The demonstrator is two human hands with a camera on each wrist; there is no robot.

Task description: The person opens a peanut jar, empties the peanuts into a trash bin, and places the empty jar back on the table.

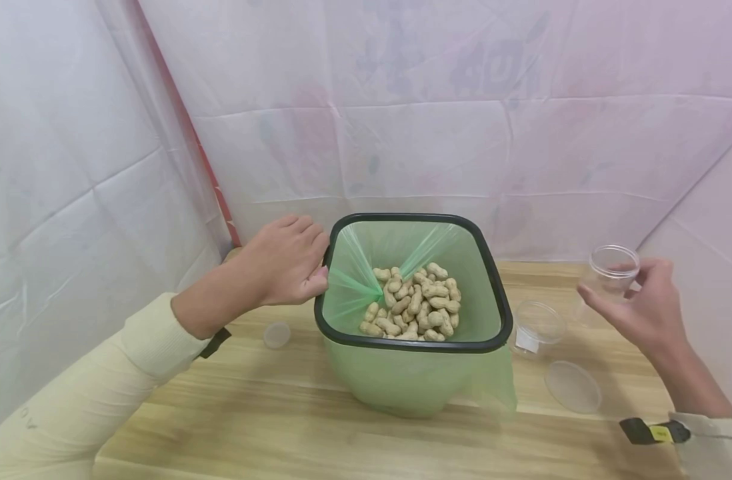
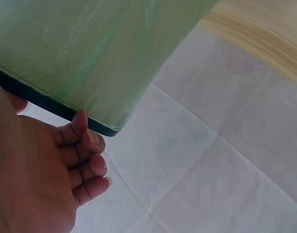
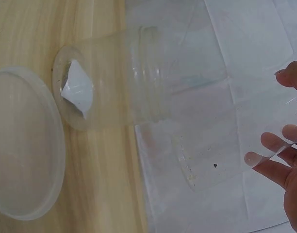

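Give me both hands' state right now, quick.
Left hand: open, holding nothing, fingers loosely curled against the black rim of the green-lined bin.
Right hand: fingers around a clear plastic jar, holding it.

Lighting is bright, soft and even everywhere, with no clear source and only faint shadows under the bin (image 1: 411, 373) on the table (image 1: 342, 433). The head view bends at the edges like a wide lens. In the left wrist view the table corner is smeared. The clear jar (image 3: 221, 145) shows mild glare and looks washed out against the white sheet (image 3: 245, 43).
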